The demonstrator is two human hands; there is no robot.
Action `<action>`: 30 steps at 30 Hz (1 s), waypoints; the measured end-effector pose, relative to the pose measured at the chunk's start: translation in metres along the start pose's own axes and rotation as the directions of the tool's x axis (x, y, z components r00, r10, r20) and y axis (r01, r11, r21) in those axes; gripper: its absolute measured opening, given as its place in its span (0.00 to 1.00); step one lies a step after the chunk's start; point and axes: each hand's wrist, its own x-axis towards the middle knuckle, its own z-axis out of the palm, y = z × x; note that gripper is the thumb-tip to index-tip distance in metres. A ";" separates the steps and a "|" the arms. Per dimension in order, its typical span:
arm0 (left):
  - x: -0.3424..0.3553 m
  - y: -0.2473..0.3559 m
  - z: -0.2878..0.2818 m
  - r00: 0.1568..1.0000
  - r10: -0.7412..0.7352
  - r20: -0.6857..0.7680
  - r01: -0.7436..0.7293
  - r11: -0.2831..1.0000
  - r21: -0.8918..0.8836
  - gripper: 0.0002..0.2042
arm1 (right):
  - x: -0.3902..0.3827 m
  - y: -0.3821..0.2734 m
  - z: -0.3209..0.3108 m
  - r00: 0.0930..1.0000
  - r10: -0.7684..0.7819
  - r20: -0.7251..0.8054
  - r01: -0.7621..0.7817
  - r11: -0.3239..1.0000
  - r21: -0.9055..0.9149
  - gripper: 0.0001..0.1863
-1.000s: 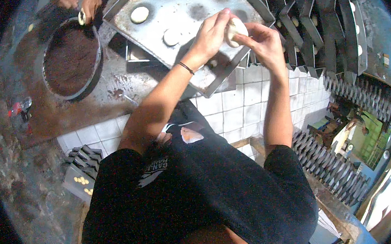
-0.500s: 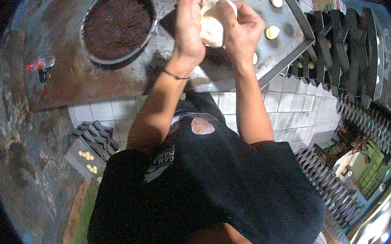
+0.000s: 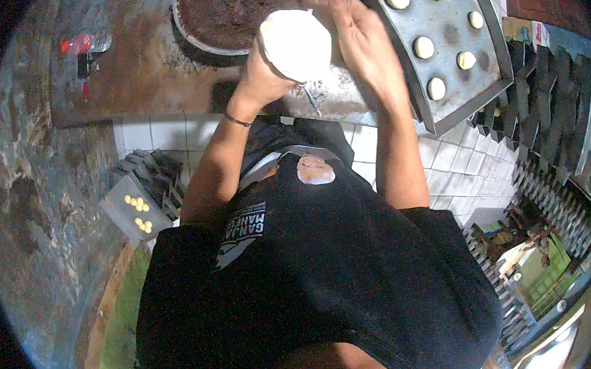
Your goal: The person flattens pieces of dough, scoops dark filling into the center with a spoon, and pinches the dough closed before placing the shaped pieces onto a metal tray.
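Note:
A flattened round of pale dough (image 3: 296, 44) rests on my left hand (image 3: 259, 76), whose fingers are mostly hidden beneath it. To the right of the dough is my right hand (image 3: 368, 43), apart from it, with loosely bent fingers, partly smeared by motion, and nothing visible in them. Just beyond lies a round metal pan (image 3: 190, 40) of dark brown crumbly filling (image 3: 237, 12). On the right, a metal baking tray (image 3: 454, 78) carries several pale dough balls (image 3: 423, 47). A thin metal tool (image 3: 312, 101) pokes out below my left hand.
A plastic bottle with a red part (image 3: 86, 43) lies on the worn worktable (image 3: 142, 92) at the left. Stacked dark trays (image 3: 546, 102) stand at the right. Down at the left, another tray (image 3: 122, 210) holds small yellowish pieces (image 3: 137, 202).
My hands have moved apart. The dough, earlier worked between both, now lies spread on the left hand alone. With the view shifted, the pan and tray appear farther right.

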 end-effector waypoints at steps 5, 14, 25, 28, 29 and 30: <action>-0.003 -0.008 -0.061 0.959 -0.284 0.019 0.260 0.901 0.347 0.25 | -0.037 0.235 0.136 0.920 0.362 0.151 -0.165 0.705 -0.690 0.28; -0.038 -0.054 -0.171 0.918 -0.264 -0.296 0.373 0.830 0.415 0.12 | -0.041 0.182 0.131 0.973 0.068 0.220 0.042 0.886 -0.461 0.13; -0.027 -0.040 -0.179 0.831 -0.341 -0.440 0.511 0.781 0.359 0.12 | 0.131 0.164 0.132 0.826 -0.420 0.377 0.549 0.442 -0.709 0.13; -0.033 -0.032 -0.184 0.821 -0.347 -0.453 0.524 0.772 0.359 0.12 | 0.140 0.164 0.140 0.840 -0.268 0.472 0.543 0.445 -0.713 0.13; -0.035 -0.031 -0.186 0.827 -0.342 -0.447 0.515 0.780 0.356 0.12 | 0.142 0.163 0.142 0.843 -0.171 0.510 0.527 0.450 -0.721 0.13; -0.037 -0.030 -0.190 0.844 -0.326 -0.426 0.486 0.801 0.349 0.13 | 0.143 0.162 0.144 0.832 -0.162 0.530 0.541 0.444 -0.714 0.12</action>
